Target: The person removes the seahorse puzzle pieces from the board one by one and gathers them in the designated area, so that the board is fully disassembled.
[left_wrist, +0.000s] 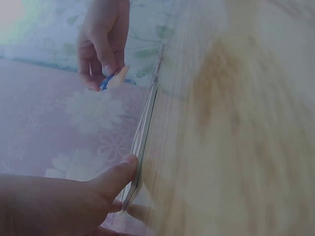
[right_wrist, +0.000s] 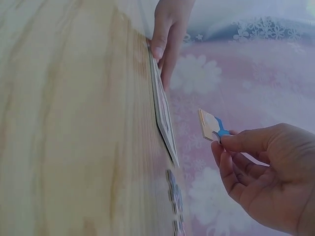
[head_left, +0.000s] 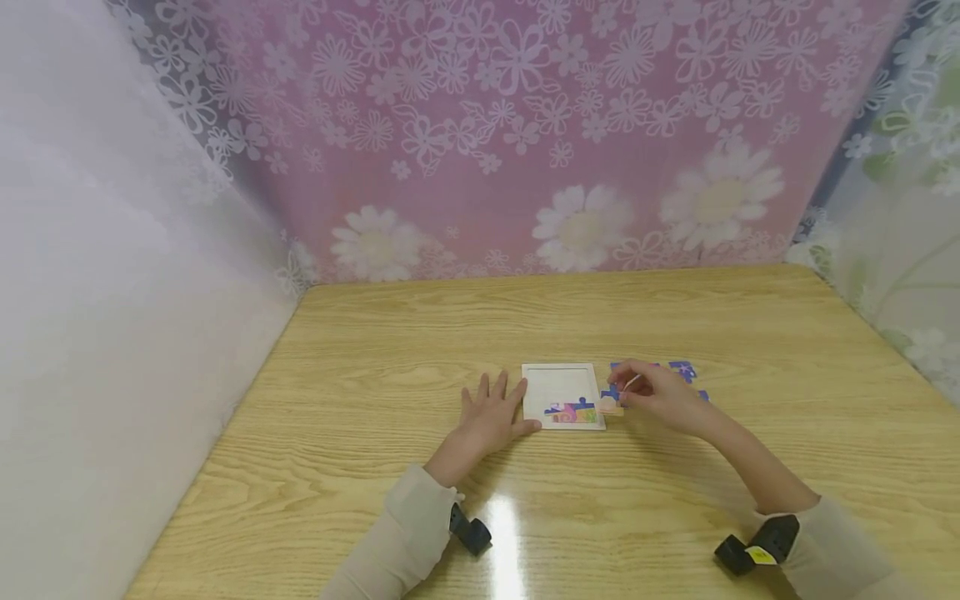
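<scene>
A square white puzzle frame (head_left: 558, 382) lies on the wooden table, with joined colourful pieces (head_left: 573, 412) along its near edge. My left hand (head_left: 491, 417) rests at the frame's left side, fingers spread, thumb on the near left corner. Between thumb and fingers my right hand (head_left: 660, 398) pinches a puzzle piece (right_wrist: 210, 125), peach with a blue edge. It is held above the table, overlapping the frame's right near corner in the head view. The left wrist view shows this right hand (left_wrist: 103, 44) and the thumb of the left (left_wrist: 120, 177) on the frame's edge.
Several loose blue puzzle pieces (head_left: 682, 370) lie right of the frame, partly hidden behind the right hand. A pink flowered cloth (head_left: 480, 167) hangs behind the table (head_left: 375, 358), and a pale wall (head_left: 135, 292) stands at the left.
</scene>
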The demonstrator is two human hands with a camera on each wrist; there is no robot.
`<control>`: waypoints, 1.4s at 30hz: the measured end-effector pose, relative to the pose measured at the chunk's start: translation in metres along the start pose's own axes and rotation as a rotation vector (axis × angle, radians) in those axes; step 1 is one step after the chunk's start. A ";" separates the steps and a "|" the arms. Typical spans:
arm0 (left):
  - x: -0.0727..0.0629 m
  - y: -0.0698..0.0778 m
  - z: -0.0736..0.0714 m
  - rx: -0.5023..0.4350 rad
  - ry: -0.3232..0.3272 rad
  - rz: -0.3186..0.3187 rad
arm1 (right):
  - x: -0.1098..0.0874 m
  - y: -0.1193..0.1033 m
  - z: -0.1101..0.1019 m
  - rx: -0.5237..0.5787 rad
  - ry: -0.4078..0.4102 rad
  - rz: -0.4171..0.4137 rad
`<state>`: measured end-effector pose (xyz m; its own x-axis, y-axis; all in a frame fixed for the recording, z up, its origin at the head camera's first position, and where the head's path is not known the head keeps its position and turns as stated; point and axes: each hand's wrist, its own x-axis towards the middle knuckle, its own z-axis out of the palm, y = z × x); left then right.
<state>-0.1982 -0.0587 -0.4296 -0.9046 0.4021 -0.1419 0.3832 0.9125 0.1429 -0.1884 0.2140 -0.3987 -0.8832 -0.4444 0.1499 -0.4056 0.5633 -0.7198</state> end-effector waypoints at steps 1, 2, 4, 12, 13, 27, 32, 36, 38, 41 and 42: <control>0.000 0.000 0.000 -0.001 -0.001 -0.001 | -0.002 0.001 -0.002 0.001 -0.001 0.006; 0.000 0.000 0.000 -0.001 0.000 -0.002 | -0.004 0.002 -0.003 -0.003 -0.001 0.006; 0.001 0.000 0.001 0.001 -0.002 -0.002 | -0.009 0.003 -0.007 -0.010 -0.003 -0.001; 0.001 0.000 0.001 -0.003 -0.005 -0.007 | -0.021 0.010 -0.012 -0.020 -0.008 -0.074; 0.001 0.000 0.001 -0.005 -0.007 -0.006 | -0.023 0.011 -0.013 -0.016 -0.014 -0.072; 0.000 0.001 -0.001 -0.029 -0.008 -0.005 | -0.034 0.029 -0.013 0.111 -0.129 -0.042; 0.001 0.001 0.000 -0.031 -0.009 -0.008 | -0.034 0.038 -0.010 0.104 -0.121 -0.027; 0.001 0.002 -0.001 -0.042 -0.015 -0.009 | -0.034 0.044 -0.005 0.083 -0.101 0.005; 0.000 0.002 -0.001 -0.048 -0.016 -0.010 | -0.034 0.045 -0.003 0.081 -0.089 0.019; 0.000 0.002 -0.001 -0.046 -0.007 -0.009 | -0.034 0.046 -0.001 0.088 -0.072 0.030; 0.000 0.002 -0.001 -0.042 -0.006 -0.009 | -0.034 0.046 -0.001 0.088 -0.067 0.032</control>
<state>-0.1971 -0.0568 -0.4279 -0.9067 0.3945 -0.1495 0.3667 0.9122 0.1829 -0.1767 0.2554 -0.4362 -0.8765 -0.4743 0.0826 -0.3528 0.5160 -0.7805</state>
